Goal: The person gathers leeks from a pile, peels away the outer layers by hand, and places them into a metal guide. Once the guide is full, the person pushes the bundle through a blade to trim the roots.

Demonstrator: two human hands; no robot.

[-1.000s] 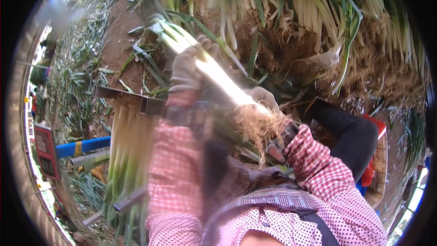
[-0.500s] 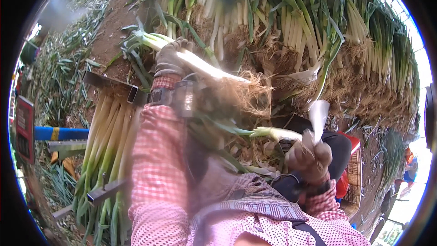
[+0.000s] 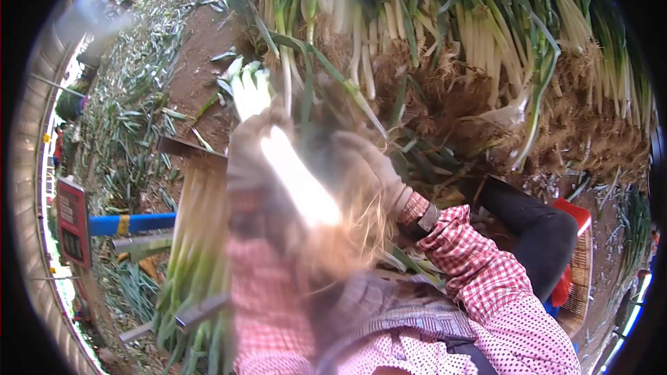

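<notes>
In my gloved left hand (image 3: pixel 253 140) a leek (image 3: pixel 300 179) lies slanted, its white shaft bright and its trimmed pale-green top showing beyond the fist. The tan roots (image 3: pixel 347 243) at its lower end are smeared by motion. My gloved right hand (image 3: pixel 372 170) is just right of the shaft, above the roots. Its fingers look stretched out and apart, though blurred at the tips, and I see nothing in them. Left of my left forearm, a bundle of leeks (image 3: pixel 198 236) rests in a metal frame (image 3: pixel 191 147).
Rows of untrimmed leeks (image 3: pixel 486 48) with earthy roots lie along the far side. A blue bar (image 3: pixel 142 223) and a red-framed panel (image 3: pixel 71 222) stand at left. Leaf scraps (image 3: pixel 128 146) litter the ground. A wicker basket (image 3: pixel 577 281) sits at right by my knee.
My right hand has moved left and up to beside the leek, and the peeled leaf pieces it held are out of it. The leek has turned steeper, its roots swinging toward me.
</notes>
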